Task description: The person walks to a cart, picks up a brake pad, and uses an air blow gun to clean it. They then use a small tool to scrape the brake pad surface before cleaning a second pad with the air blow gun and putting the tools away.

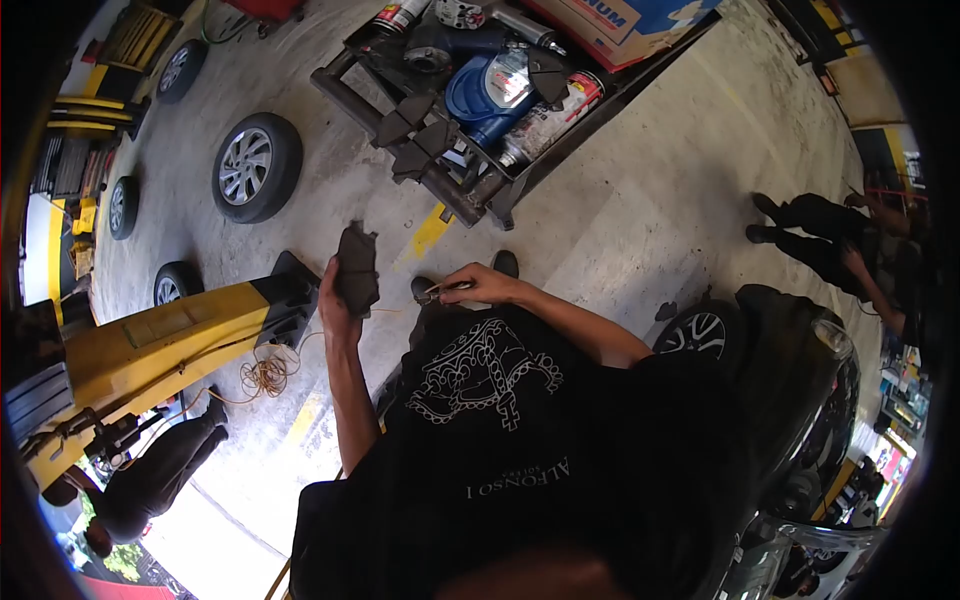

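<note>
My left hand point(338, 308) is closed around a dark brake pad point(357, 270), held upright at the left of my body. To its right, my right hand point(485, 284) pinches a small metal piece point(430, 296) whose exact kind I cannot make out. The two hands are apart, both in front of my black shirt. Beyond them, more brake pads point(420, 150) lie on the near corner of a metal cart point(470, 195).
The cart carries a blue bottle point(470, 95), a spray can point(555, 118) and a cardboard box point(625, 25). A wheel point(257, 167) lies on the floor. A yellow lift arm point(170, 335) stands left, a dark car point(790, 370) right. People point(165, 475) are nearby.
</note>
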Tool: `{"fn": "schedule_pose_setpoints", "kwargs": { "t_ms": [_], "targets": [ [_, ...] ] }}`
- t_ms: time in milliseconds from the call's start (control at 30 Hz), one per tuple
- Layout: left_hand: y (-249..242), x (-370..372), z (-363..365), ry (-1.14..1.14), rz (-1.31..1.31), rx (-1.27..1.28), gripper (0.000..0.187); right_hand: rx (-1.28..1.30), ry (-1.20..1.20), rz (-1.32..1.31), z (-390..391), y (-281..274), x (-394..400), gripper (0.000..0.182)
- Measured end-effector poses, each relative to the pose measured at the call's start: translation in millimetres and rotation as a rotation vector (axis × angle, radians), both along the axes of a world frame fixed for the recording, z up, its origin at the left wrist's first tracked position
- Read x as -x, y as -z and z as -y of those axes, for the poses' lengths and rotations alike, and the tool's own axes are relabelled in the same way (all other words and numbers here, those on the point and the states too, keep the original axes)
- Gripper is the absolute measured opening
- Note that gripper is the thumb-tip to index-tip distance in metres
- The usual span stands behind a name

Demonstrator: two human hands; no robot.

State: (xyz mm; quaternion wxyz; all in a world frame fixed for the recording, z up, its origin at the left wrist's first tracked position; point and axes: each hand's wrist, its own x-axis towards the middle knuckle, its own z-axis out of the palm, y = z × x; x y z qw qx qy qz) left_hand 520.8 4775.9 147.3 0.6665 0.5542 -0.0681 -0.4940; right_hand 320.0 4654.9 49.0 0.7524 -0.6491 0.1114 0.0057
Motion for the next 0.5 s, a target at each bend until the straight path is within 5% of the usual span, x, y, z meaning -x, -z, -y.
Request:
{"fn": "schedule_pose_setpoints", "kwargs": {
  "t_ms": [100,300,500],
  "targets": [
    [-2,22,80,0.126,-0.096,-0.017,0.036,-0.046,0.054,-0.027,8,-6,15,0.029],
    [33,70,250,-0.051,0.040,0.067,0.028,-0.102,0.236,-0.022,26,-31,51,0.026],
    [58,79,326,-0.081,0.416,-0.015,0.032,-0.148,0.393,0.012,34,-3,81,0.026]
  ]
}}
